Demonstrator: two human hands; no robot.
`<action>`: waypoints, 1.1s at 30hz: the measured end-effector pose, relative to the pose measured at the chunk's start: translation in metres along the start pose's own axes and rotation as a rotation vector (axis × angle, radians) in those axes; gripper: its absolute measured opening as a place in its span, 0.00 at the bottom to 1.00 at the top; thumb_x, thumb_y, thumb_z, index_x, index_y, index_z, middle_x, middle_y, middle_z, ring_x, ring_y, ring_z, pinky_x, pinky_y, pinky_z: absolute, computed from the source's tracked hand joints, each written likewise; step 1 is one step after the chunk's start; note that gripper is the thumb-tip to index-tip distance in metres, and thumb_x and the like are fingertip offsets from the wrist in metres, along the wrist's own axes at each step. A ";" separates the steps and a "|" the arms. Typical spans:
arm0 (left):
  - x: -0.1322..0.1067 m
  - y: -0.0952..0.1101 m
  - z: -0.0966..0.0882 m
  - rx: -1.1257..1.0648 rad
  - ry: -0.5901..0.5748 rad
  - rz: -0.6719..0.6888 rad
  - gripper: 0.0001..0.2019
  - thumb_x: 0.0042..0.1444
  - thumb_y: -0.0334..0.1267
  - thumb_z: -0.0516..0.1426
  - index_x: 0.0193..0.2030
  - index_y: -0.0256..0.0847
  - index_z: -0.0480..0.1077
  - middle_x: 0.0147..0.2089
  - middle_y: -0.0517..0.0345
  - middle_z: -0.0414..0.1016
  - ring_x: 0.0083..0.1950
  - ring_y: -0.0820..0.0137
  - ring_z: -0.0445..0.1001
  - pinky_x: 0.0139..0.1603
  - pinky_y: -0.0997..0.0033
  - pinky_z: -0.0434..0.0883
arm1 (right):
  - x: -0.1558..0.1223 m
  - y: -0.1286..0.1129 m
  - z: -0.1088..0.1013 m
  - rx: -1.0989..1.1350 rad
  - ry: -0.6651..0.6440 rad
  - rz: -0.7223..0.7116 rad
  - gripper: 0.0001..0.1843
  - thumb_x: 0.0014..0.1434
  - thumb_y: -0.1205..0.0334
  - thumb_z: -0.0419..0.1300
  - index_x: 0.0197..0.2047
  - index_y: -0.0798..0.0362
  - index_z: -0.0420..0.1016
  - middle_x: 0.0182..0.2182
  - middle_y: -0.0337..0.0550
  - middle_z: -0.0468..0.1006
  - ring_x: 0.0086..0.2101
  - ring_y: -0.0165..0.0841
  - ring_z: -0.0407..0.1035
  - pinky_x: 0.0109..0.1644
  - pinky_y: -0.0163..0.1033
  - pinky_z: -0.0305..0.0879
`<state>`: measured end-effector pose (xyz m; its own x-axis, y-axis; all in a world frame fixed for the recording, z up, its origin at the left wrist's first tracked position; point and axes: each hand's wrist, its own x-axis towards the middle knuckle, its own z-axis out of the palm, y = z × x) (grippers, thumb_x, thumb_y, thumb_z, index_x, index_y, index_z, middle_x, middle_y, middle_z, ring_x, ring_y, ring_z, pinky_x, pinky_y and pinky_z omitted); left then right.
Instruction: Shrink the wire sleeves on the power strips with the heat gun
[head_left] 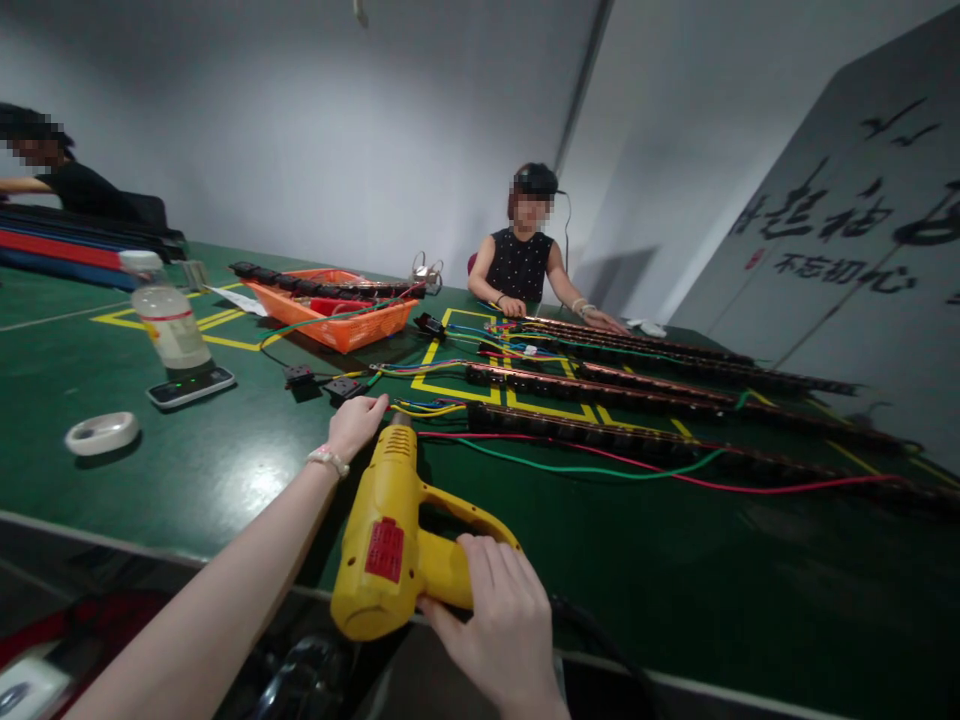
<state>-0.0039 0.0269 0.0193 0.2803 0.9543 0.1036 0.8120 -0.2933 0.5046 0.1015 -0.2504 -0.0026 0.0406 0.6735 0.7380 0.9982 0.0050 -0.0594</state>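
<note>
My right hand [504, 610] is wrapped round the handle of a yellow heat gun [382, 530]. The gun's metal nozzle [401, 419] points away from me, just right of my left hand [358, 422]. With its fingers closed, my left hand grips thin coloured wires [427, 409] near their ends; the exact hold is partly hidden. Those wires lead to a long dark strip [570, 428] lying on the green table. A loose red wire [645, 467] and a green wire [570, 472] trail along the strip's near side.
More long strips [637, 388] lie behind, over yellow tape lines. An orange basket [352, 328] holds further strips. Black connectors [345, 388], a bottle [169, 320], a phone [191, 388] and a white oval object [103, 433] are leftward. A co-worker [525, 260] handles strips opposite; another person sits far left.
</note>
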 end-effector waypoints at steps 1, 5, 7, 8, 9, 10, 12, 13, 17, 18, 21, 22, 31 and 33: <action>0.000 0.000 0.000 0.000 0.000 0.001 0.29 0.59 0.54 0.40 0.29 0.40 0.75 0.34 0.50 0.78 0.37 0.63 0.73 0.27 0.72 0.55 | 0.000 0.002 0.000 -0.003 0.000 -0.003 0.30 0.62 0.38 0.46 0.42 0.59 0.70 0.31 0.47 0.75 0.31 0.38 0.69 0.36 0.42 0.64; -0.001 0.002 -0.001 -0.013 0.000 0.017 0.27 0.59 0.53 0.40 0.29 0.40 0.75 0.33 0.51 0.77 0.36 0.63 0.73 0.28 0.72 0.55 | -0.003 0.009 -0.004 -0.021 -0.007 -0.002 0.30 0.62 0.39 0.46 0.43 0.59 0.70 0.32 0.47 0.75 0.32 0.37 0.69 0.38 0.42 0.64; -0.002 0.001 -0.001 -0.023 0.004 0.017 0.27 0.59 0.53 0.41 0.28 0.40 0.75 0.33 0.51 0.77 0.35 0.64 0.73 0.28 0.72 0.55 | -0.005 0.013 -0.006 -0.027 -0.012 0.001 0.29 0.62 0.40 0.46 0.43 0.59 0.70 0.32 0.47 0.75 0.33 0.37 0.69 0.39 0.42 0.64; -0.002 0.001 -0.001 -0.027 0.007 0.016 0.27 0.59 0.53 0.41 0.28 0.40 0.75 0.33 0.51 0.77 0.35 0.64 0.73 0.28 0.72 0.55 | -0.006 0.015 -0.007 -0.031 -0.016 0.002 0.29 0.62 0.40 0.46 0.43 0.59 0.70 0.33 0.47 0.75 0.33 0.37 0.69 0.39 0.42 0.64; -0.002 0.000 -0.001 -0.031 0.010 0.016 0.27 0.59 0.53 0.41 0.27 0.39 0.75 0.33 0.50 0.77 0.35 0.64 0.73 0.28 0.72 0.55 | -0.006 0.017 -0.009 -0.037 -0.022 0.003 0.28 0.62 0.40 0.47 0.43 0.59 0.70 0.33 0.47 0.75 0.33 0.37 0.69 0.39 0.42 0.64; -0.002 0.000 -0.001 -0.033 0.011 0.018 0.28 0.59 0.53 0.41 0.27 0.39 0.75 0.33 0.50 0.77 0.35 0.64 0.73 0.28 0.72 0.55 | -0.007 0.018 -0.010 -0.044 -0.027 0.004 0.28 0.62 0.40 0.47 0.43 0.59 0.70 0.33 0.47 0.75 0.33 0.37 0.69 0.39 0.41 0.63; -0.002 -0.002 -0.001 -0.034 0.008 0.031 0.27 0.59 0.52 0.41 0.27 0.38 0.75 0.32 0.49 0.77 0.35 0.64 0.73 0.28 0.72 0.55 | -0.009 0.022 -0.012 -0.059 -0.036 0.004 0.27 0.61 0.40 0.49 0.43 0.58 0.70 0.33 0.46 0.75 0.33 0.37 0.69 0.39 0.41 0.63; -0.002 -0.002 -0.001 -0.035 0.004 0.039 0.27 0.59 0.52 0.41 0.27 0.38 0.75 0.32 0.49 0.77 0.35 0.64 0.73 0.28 0.72 0.55 | -0.010 0.024 -0.013 -0.067 -0.038 0.004 0.27 0.61 0.40 0.49 0.43 0.57 0.70 0.33 0.46 0.75 0.33 0.36 0.69 0.39 0.40 0.63; -0.004 -0.003 -0.002 -0.043 -0.010 0.060 0.26 0.58 0.51 0.42 0.27 0.38 0.75 0.31 0.50 0.77 0.36 0.64 0.73 0.28 0.73 0.56 | -0.016 0.033 -0.015 -0.109 -0.018 0.026 0.27 0.62 0.40 0.48 0.43 0.57 0.69 0.34 0.45 0.75 0.34 0.36 0.69 0.41 0.40 0.61; -0.005 -0.003 -0.002 -0.045 -0.012 0.061 0.26 0.58 0.51 0.42 0.28 0.39 0.75 0.31 0.50 0.77 0.36 0.64 0.73 0.28 0.73 0.57 | -0.017 0.036 -0.016 -0.122 -0.009 0.038 0.27 0.62 0.40 0.47 0.43 0.57 0.69 0.34 0.46 0.75 0.34 0.37 0.69 0.41 0.40 0.61; -0.005 -0.002 -0.003 -0.032 -0.015 0.059 0.25 0.57 0.50 0.43 0.28 0.39 0.75 0.32 0.51 0.77 0.36 0.64 0.73 0.29 0.73 0.57 | -0.019 0.045 -0.016 -0.165 0.010 0.078 0.27 0.62 0.39 0.49 0.43 0.57 0.69 0.33 0.45 0.75 0.34 0.37 0.68 0.40 0.40 0.60; -0.005 -0.001 -0.002 -0.024 -0.014 0.056 0.25 0.57 0.50 0.43 0.28 0.39 0.75 0.32 0.51 0.77 0.36 0.64 0.73 0.29 0.73 0.57 | -0.020 0.048 -0.017 -0.178 0.012 0.089 0.27 0.61 0.39 0.50 0.43 0.57 0.69 0.33 0.45 0.75 0.34 0.37 0.68 0.40 0.40 0.59; -0.003 0.000 -0.002 0.008 -0.017 0.044 0.25 0.58 0.51 0.42 0.28 0.39 0.75 0.33 0.50 0.78 0.38 0.63 0.74 0.29 0.73 0.58 | -0.020 0.049 -0.019 -0.213 -0.002 0.131 0.26 0.61 0.40 0.50 0.44 0.56 0.68 0.34 0.45 0.75 0.35 0.37 0.68 0.40 0.40 0.59; -0.003 0.001 -0.002 0.006 -0.021 0.039 0.25 0.58 0.50 0.42 0.29 0.39 0.76 0.34 0.49 0.78 0.38 0.62 0.74 0.30 0.73 0.59 | -0.020 0.048 -0.020 -0.215 -0.006 0.133 0.26 0.61 0.39 0.50 0.44 0.56 0.68 0.34 0.45 0.74 0.35 0.37 0.67 0.40 0.40 0.59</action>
<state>-0.0049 0.0239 0.0212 0.3224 0.9407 0.1053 0.8032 -0.3307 0.4955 0.1498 -0.2779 -0.0069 0.1727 0.6620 0.7294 0.9704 -0.2411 -0.0109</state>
